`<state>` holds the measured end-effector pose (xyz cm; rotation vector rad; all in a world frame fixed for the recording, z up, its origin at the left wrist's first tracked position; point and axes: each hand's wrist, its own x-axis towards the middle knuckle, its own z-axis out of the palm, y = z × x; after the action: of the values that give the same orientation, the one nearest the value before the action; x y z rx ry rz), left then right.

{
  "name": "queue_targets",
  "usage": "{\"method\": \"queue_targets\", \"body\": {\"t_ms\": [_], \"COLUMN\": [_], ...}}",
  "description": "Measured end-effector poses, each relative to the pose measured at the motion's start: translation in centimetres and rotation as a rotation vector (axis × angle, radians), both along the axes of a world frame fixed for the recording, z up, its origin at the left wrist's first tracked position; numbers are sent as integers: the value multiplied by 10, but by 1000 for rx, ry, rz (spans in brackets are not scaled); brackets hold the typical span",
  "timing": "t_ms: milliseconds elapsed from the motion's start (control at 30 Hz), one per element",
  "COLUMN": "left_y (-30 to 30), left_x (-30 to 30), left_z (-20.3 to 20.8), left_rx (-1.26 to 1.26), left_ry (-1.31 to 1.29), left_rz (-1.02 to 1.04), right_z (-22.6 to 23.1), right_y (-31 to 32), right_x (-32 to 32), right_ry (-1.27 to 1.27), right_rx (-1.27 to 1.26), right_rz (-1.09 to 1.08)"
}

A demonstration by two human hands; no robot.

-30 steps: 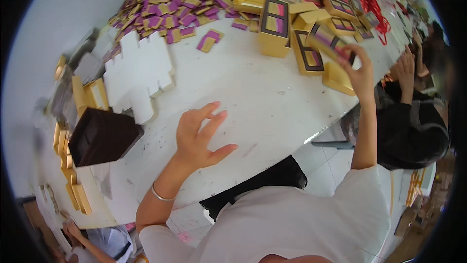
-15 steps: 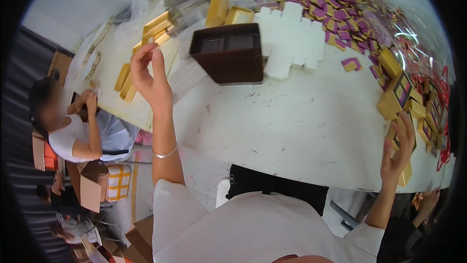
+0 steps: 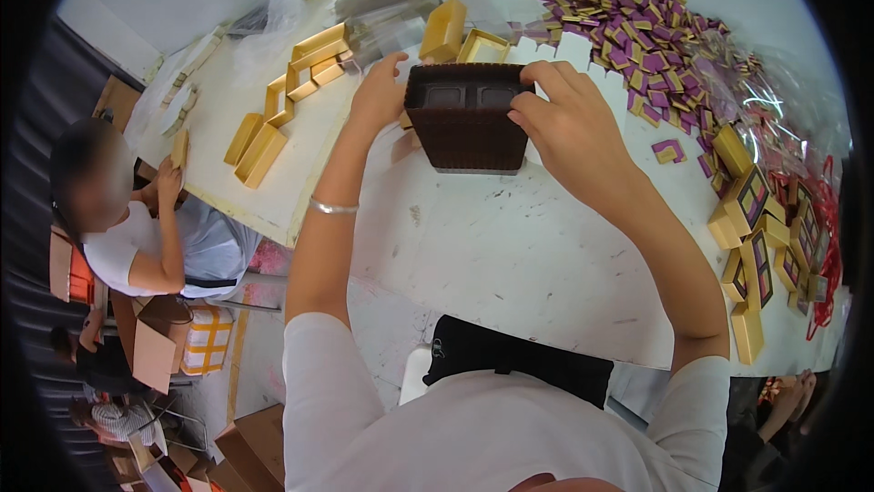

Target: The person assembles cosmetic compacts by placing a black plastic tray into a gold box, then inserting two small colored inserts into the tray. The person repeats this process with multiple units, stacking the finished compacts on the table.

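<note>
At twelve o'clock, one dark-brown tray stack [image 3: 469, 142] is showing two wells [image 3: 444, 97]; two gold boxes [image 3: 443, 31] are sitting behind. My left hand [image 3: 378, 101] is curving half-open by its nine-o'clock side (touching, I can't tell); my right hand [image 3: 575, 121], fingers bent, is touching its three-o'clock rim, grip unclear.

- The left hand [image 3: 378, 96] is beside the dark brown tray stack [image 3: 469, 137]; whether its fingertips touch it cannot be told.
- The right hand [image 3: 578, 123] covers the stack's right edge, leaving its hold unclear.
- Single trays in the stack are too fine to count.
- White card blanks [image 3: 574, 50] are partly hidden by the stack and right hand.
- A seated co-worker's head [image 3: 96, 178] is blurred.
- Cardboard cartons [image 3: 255, 446] are cut off at the lower edge.
- Purple-and-gold packets [image 3: 651, 50] partly cover one another.
</note>
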<state>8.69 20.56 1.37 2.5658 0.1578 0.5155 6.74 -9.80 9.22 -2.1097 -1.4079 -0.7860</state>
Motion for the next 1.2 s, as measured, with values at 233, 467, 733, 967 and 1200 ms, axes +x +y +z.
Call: {"method": "queue_targets", "body": {"t_ms": [233,467,733,967,1200], "left_y": [-46,10,-9,-193,-260], "left_x": [49,32,-187,-159,-92], "left_z": [37,39,99,12,-8], "left_rx": [-88,-418,-43,16,-141], "left_ry": [323,-171,-534,-58,303], "left_rz": [103,163,-73,-821,-962], "right_z": [5,8,-16,-26,-42], "right_y": [-4,-30,-183,-253,-249], "right_x": [1,4,-27,-54,-67], "right_ry": [180,143,1285,1284,1127], "right_rx": [24,450,660,839,31], "right_rz": [25,69,-11,-139,-270]}}
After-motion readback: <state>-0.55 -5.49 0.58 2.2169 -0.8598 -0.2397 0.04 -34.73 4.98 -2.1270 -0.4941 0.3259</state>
